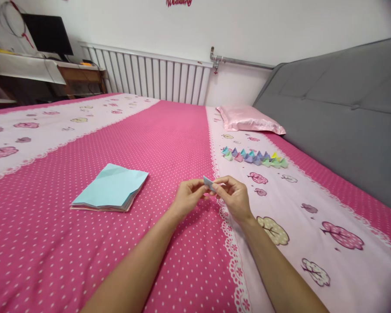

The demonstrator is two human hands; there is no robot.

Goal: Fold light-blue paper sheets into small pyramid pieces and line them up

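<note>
Pink polka-dot bed [169,143] as work surface, radiator and grey headboard behind. Small folded blue paper piece [209,183] held above bed middle, pinched between left hand [189,198] and right hand [234,198]; both grips narrow, fingertips closed on paper. Fold looks partway done, shape not yet matching finished ones. Done so far: row of small folded paper pieces [256,158] lined up toward headboard edge, near pink pillow [249,118]. Left: stack of unfolded sheets [111,193], light blue on top, toward left side of bed; looks like plenty remaining.
</note>
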